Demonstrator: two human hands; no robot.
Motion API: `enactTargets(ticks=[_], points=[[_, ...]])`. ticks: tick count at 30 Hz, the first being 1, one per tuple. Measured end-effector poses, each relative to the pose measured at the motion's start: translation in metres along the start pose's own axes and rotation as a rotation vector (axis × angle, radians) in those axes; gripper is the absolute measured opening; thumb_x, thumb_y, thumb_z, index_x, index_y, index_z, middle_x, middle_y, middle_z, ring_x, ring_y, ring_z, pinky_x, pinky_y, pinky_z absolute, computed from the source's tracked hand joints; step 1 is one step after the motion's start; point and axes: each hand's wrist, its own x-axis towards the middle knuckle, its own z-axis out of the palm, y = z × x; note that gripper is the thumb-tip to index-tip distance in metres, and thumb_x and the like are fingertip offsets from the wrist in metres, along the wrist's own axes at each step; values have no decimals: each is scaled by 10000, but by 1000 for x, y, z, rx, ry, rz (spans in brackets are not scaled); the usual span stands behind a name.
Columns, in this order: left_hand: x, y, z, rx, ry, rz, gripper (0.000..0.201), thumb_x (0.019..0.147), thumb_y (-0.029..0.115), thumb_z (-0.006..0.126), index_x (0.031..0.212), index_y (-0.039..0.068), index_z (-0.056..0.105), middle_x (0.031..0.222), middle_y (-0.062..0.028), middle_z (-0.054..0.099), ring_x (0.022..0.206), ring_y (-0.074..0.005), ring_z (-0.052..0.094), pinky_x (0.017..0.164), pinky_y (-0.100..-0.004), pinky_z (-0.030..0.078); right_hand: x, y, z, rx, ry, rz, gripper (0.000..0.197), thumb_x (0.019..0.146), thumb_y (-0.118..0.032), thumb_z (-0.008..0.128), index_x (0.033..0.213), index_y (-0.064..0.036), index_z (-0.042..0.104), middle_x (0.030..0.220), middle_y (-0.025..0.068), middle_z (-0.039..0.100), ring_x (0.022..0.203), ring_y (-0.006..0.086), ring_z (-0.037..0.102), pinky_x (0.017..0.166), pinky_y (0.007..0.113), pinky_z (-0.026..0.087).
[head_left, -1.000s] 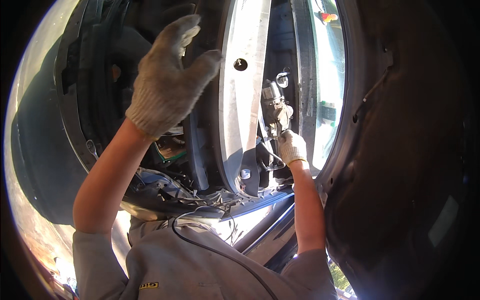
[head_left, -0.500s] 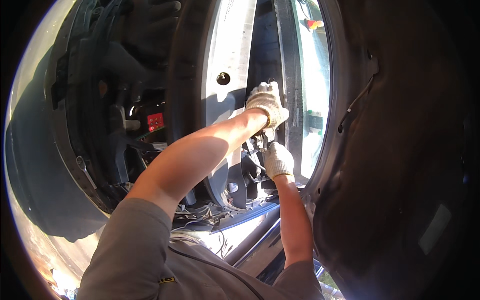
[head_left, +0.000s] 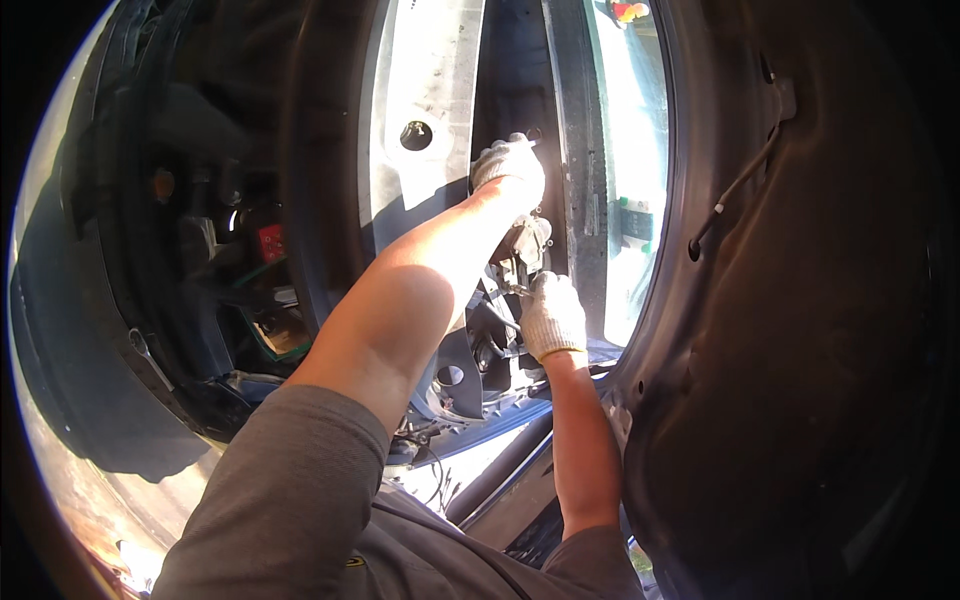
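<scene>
Centrally, a small grey metal latch mechanism (head_left: 527, 243) sits against the dark door frame beside a pale metal panel (head_left: 425, 80). The gloved left hand (head_left: 510, 168) grips above it; the gloved right hand (head_left: 553, 318) pinches a thin tool below.

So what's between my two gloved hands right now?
In the head view, a small grey metal part with dark wiring below it sits between the left hand above and the right hand below.

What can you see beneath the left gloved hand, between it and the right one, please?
Under the left hand, a small grey metal mechanism shows, with dark wires below it running to the right hand. The forearm covers its left side.
</scene>
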Motion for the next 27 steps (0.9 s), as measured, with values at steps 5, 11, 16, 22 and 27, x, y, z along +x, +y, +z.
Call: enactTargets(ticks=[5,11,16,22,27], points=[[9,-7,-3,-163,-119,-54,405,1016,271,635,1350,43,626,1301,-221,739,1227,-373,732,1022,-487,606,-2,4,6,48,-121,74,257,1029,-308,685,989,-55,703,973,205,725,924,409,731,832,502,594],[24,-17,26,-85,12,46,292,1054,326,594,1165,60,643,1097,-168,762,1034,-316,760,879,-447,609,-2,6,5,156,-116,124,274,1034,-332,684,982,-64,706,946,204,732,893,420,734,809,518,593],[29,-19,37,-53,52,35,231,1065,302,592,1106,82,650,1023,-127,755,938,-285,748,828,-421,604,-3,0,-1,119,1,66,275,1033,-344,692,991,-72,704,942,203,755,880,427,753,793,524,602],[41,-30,40,-476,-11,-7,246,1044,305,615,1039,69,683,972,-143,740,879,-296,723,772,-444,595,10,0,-6,14,-268,84,305,1032,-362,692,1058,-58,689,1035,231,757,975,418,757,855,509,600],[46,-29,42,-664,-77,-149,300,960,282,732,1171,69,725,1153,-216,785,1129,-407,765,955,-508,626,2,-4,-7,128,-139,156,284,1022,-339,696,1043,-56,711,1020,220,752,950,420,750,845,504,600]])
